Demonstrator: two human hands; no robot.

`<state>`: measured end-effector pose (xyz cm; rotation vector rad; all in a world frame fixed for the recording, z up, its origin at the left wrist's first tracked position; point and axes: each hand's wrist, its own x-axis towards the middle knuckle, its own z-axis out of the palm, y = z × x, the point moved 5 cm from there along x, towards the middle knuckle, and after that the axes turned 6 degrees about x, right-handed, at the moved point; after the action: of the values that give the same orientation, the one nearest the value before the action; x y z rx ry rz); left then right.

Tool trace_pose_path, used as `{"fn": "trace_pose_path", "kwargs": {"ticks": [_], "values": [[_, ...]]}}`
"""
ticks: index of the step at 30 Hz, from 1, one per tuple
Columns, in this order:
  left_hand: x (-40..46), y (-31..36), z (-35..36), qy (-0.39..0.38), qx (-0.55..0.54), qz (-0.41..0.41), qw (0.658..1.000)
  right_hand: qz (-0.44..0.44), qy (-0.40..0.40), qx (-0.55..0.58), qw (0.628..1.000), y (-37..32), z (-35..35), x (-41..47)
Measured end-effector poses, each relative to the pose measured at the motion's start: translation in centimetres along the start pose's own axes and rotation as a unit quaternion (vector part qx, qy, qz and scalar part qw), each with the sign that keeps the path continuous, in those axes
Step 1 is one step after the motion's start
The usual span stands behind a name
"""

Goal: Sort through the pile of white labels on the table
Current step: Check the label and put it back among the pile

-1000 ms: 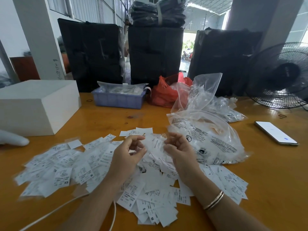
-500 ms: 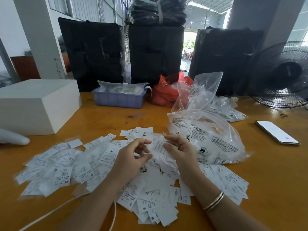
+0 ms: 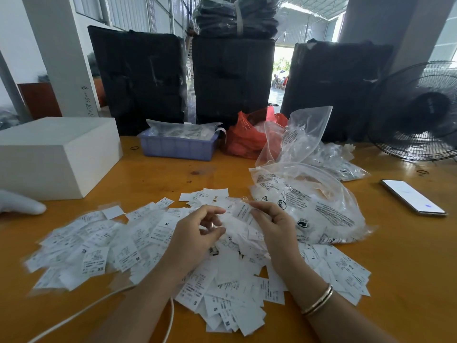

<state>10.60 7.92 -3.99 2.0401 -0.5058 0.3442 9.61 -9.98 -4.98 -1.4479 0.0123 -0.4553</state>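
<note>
Hundreds of small white printed paper labels [image 3: 153, 243] spread over the orange wooden table [image 3: 408, 256] | both hands above the pile's middle | left hand [image 3: 195, 236] curled, seemingly holding nothing | right hand [image 3: 272, 226] pinching one label [image 3: 241, 212] (likely checking its size) | crinkled clear plastic bag [image 3: 321, 209] touching the pile's right edge.

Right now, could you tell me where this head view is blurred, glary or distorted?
Head view: label pile smears at its left edge; doorway behind is blown out; phone screen glares; fan and pillars bow from the wide lens; both hands, left and right, are fairly sharp.
</note>
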Motion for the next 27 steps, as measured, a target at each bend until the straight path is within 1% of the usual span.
{"fn": "trace_pose_path", "kwargs": {"ticks": [2,7,10,14,16,19,21,23,27], "values": [[0.0,0.0,0.1,-0.001,0.009,0.005,1.0,-0.003,-0.013,-0.008,1.0,-0.1,0.2,-0.1],[0.1,0.0,0.1,0.005,0.03,0.017,0.999,-0.034,-0.082,-0.075,0.993,-0.5,1.4,-0.6],[0.1,-0.1,0.2,0.008,0.038,0.023,0.999,-0.054,-0.095,-0.112,0.988,-0.6,1.7,-0.9],[0.1,-0.1,0.1,0.013,0.043,0.026,0.999,-0.062,-0.096,-0.11,0.987,-0.7,1.7,-0.9],[0.0,-0.2,0.1,0.013,0.044,0.026,0.999,-0.057,-0.102,-0.097,0.988,-0.6,1.6,-0.9],[0.0,-0.2,0.1,0.013,0.043,0.025,0.999,-0.018,-0.129,-0.049,0.99,-0.3,1.9,-1.0],[0.0,-0.2,0.2,0.01,0.035,0.019,0.999,0.0,-0.138,-0.041,0.99,0.0,2.2,-1.0],[0.0,-0.3,0.2,0.011,0.018,-0.001,1.0,0.004,-0.126,-0.03,0.992,0.0,2.2,-0.8],[0.1,-0.9,0.0,0.007,-0.04,-0.05,0.998,0.056,-0.072,0.064,0.994,0.4,1.2,-0.5]]}}
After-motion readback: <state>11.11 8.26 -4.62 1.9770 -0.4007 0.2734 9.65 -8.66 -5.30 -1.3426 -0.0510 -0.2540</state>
